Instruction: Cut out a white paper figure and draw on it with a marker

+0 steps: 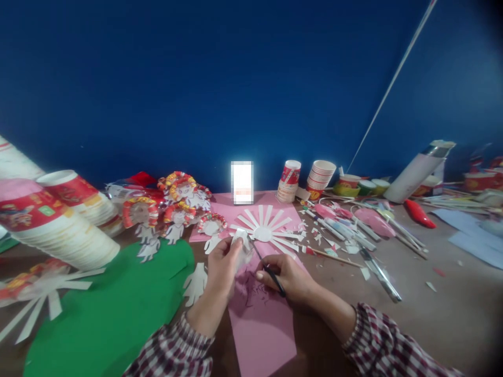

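Green paper (118, 309) laid left of pink paper (269, 340). White scrap (244, 243) pinched in left hand (222, 264), over pink paper. Sun shape (262, 233) laid on pink paper's far part. Black scissors (275, 280) gripped in right hand (290, 275), over pink paper, blades by white scrap. 2 cup stacks (290, 175) stood near pink paper's far right corner.

Craft workspace, home or classroom unclear. Around fringed white cutout (261, 233): scissors (280, 287) just in front, paper figures (175, 231) left, markers (328, 229) and paper scraps (365, 273) right, stacked paper cups (320, 180) behind-right, blue wall (251, 78) beyond.
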The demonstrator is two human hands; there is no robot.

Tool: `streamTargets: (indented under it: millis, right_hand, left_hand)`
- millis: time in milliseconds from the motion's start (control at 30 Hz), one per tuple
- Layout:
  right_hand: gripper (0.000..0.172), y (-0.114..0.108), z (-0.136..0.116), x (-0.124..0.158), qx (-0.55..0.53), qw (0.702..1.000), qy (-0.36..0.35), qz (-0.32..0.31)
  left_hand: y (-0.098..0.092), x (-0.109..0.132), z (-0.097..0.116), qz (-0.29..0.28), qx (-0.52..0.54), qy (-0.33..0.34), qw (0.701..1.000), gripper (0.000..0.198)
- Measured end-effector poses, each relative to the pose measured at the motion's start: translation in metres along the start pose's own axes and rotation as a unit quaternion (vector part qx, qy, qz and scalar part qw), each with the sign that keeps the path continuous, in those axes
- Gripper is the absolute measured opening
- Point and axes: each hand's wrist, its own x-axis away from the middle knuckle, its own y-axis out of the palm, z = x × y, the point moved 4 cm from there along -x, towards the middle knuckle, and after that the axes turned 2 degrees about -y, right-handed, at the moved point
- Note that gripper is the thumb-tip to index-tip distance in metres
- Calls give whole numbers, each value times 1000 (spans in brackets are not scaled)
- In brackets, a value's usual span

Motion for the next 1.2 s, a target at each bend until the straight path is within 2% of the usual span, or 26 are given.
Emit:
streamTargets:
  millis: [167,467,733,1200]
  right_hand:
    - [35,-2,0,-1,-29,1000,-8,8]
    - [41,-3,-8,0,-4,1000,0,26]
    - [40,-4,-2,-2,-26,999,4,31]
    - [40,-6,-1,-2,-9,999,-11,29]
  left_hand:
    - [5,5,-6,-39,-5,-27,999,36]
    - [17,14,-9,-92,71,-83,990,33]
    - [19,17,-10,-114,95,-95,984,30]
    - [20,17,-10,-104,90,-100,985,29]
